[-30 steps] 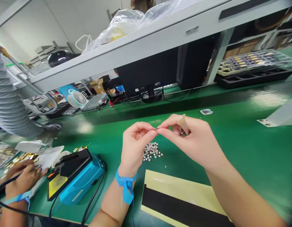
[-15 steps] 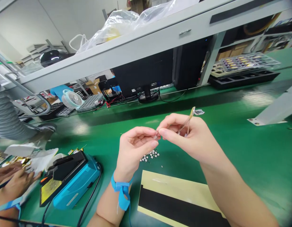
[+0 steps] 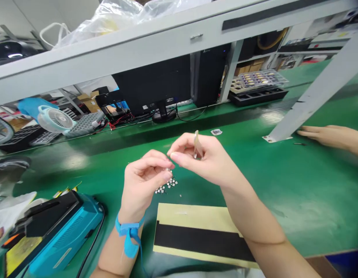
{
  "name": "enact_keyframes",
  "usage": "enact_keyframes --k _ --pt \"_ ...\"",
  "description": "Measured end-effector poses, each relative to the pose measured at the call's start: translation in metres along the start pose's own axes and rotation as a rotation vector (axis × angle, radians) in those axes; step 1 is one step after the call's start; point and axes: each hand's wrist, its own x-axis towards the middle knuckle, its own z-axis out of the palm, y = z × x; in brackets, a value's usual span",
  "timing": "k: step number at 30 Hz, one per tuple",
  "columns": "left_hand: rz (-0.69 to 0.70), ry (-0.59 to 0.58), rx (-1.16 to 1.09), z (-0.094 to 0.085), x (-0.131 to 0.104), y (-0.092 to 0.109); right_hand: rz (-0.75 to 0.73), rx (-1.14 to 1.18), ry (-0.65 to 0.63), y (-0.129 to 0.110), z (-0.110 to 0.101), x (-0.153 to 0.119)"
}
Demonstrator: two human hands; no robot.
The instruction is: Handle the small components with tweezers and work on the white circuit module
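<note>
My left hand (image 3: 142, 179) is closed in a pinch, thumb and fingertips together on a tiny part that its fingers mostly hide. Close beside it, my right hand (image 3: 198, 158) has its thumb and forefinger pressed together at the left fingertips; what they pinch is too small to name. A pair of tweezers (image 3: 196, 144) is tucked inside the right hand, its rounded end sticking up past the fingers. Below the left fingertips, a pile of small silver square parts with dark leads (image 3: 169, 185) lies on the green mat (image 3: 123, 154). A blue wrist strap (image 3: 129, 229) circles my left wrist.
A yellow sheet with a black strip (image 3: 193, 235) lies before me. At left stands a blue soldering-station unit (image 3: 69, 231). A slanted grey post (image 3: 315, 85) rises at right, near another person's hand (image 3: 326, 135). A monitor (image 3: 152, 87) and small fan (image 3: 57, 119) stand behind.
The view has turned to the right, and another person's hand now shows at the far right. My hands stay close together, with the tweezers turned more upright in the right hand.
</note>
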Motion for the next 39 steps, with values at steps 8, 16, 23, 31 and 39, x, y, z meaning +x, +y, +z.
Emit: enact_keyframes --k 8,16,23,31,39 --pt "-0.037 0.035 0.347 -0.008 -0.005 -0.032 0.327 -0.526 -0.614 0.042 -0.031 -0.074" --pt "-0.495 -0.298 0.234 0.009 -0.058 -0.109 0.335 -0.493 -0.909 0.079 -0.01 -0.13" --pt "-0.535 -0.117 0.173 0.003 -0.066 -0.115 0.162 -0.422 -0.987 0.094 0.031 -0.089" --pt "-0.625 0.13 -0.019 -0.028 -0.08 -0.125 0.06 -0.448 -0.889 0.101 0.065 -0.078" --pt "-0.754 0.025 -0.253 -0.031 -0.078 -0.121 0.058 -0.521 -0.895 0.104 0.071 -0.096"
